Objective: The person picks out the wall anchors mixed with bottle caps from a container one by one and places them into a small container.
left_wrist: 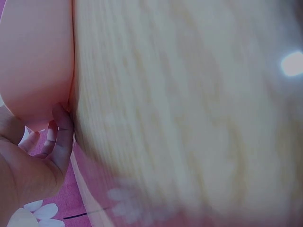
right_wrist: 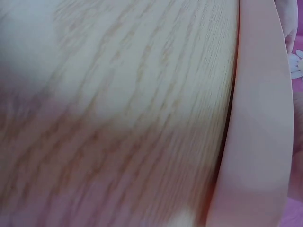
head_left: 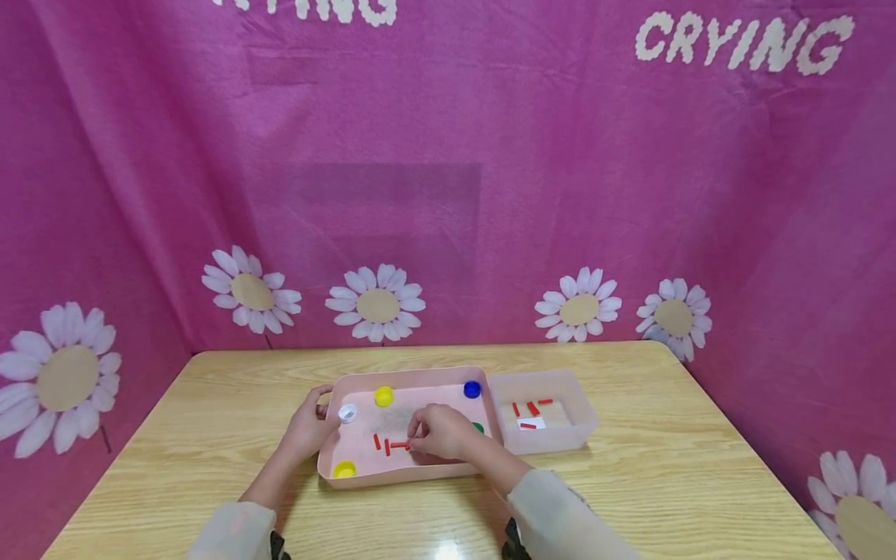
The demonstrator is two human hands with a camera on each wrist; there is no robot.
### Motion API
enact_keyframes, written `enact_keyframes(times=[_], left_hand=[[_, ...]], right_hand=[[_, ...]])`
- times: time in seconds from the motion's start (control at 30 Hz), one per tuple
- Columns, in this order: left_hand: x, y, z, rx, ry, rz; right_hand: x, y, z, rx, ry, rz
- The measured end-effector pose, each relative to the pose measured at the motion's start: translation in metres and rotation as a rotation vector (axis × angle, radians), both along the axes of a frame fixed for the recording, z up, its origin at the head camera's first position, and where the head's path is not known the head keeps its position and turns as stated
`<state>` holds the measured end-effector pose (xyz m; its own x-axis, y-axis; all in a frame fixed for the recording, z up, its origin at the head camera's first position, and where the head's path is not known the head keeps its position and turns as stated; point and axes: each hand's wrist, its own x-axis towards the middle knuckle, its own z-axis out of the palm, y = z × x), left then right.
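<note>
My left hand grips the left end of a shallow pink tray, thumb at the rim; in the left wrist view its fingers curl against the tray's outer wall. Over the tray floor, my right hand has thumb and fingertips together at a small red stick, mostly hidden by them. Just left of those fingertips lie more red sticks: a level one meeting an upright one, and a slanted one apart. In the right wrist view, the tray's wall hides most of the right hand.
Inside the tray are bottle caps: white, blue, green, and yellow ones at the back and front left. A clear plastic box with several red sticks adjoins the tray's right end. A pink curtain hangs behind the wooden table.
</note>
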<state>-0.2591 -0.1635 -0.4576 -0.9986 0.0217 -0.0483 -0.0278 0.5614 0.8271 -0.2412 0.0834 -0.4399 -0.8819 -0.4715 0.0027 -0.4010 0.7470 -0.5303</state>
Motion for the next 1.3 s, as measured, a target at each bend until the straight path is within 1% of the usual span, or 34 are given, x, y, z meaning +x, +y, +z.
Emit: enact_keyframes(times=[0.1,0.27,0.47,0.7,0.9,1.03,1.3], left_hand=[[-0.0005,-0.0002,-0.0003,0.003,0.0,0.002],[-0.0016,0.0007,-0.0009,0.009,0.006,0.003],[-0.0022,0.0021,-0.0007,0.017,0.011,0.01],[-0.0017,0.0023,-0.0005,-0.001,0.008,0.012],[-0.0016,0.0024,0.0003,0.008,0.014,0.002],[-0.0015,0.0019,0.0005,-0.007,0.012,0.006],[-0.001,0.0003,-0.0004,-0.012,0.001,0.016]], right_hand=[[-0.0005,-0.0006,-0.001,0.028,0.0,-0.002],[-0.0003,0.0,-0.0037,0.037,0.004,0.004],[-0.0009,0.0001,-0.005,0.043,-0.001,-0.008],[-0.0004,-0.0009,-0.0052,0.056,-0.007,-0.004],[0.0006,-0.0013,-0.0042,0.057,-0.015,-0.011],[0.0009,-0.0004,-0.003,0.055,-0.019,-0.005],[0.0004,0.0042,0.0046,0.032,-0.015,-0.002]])
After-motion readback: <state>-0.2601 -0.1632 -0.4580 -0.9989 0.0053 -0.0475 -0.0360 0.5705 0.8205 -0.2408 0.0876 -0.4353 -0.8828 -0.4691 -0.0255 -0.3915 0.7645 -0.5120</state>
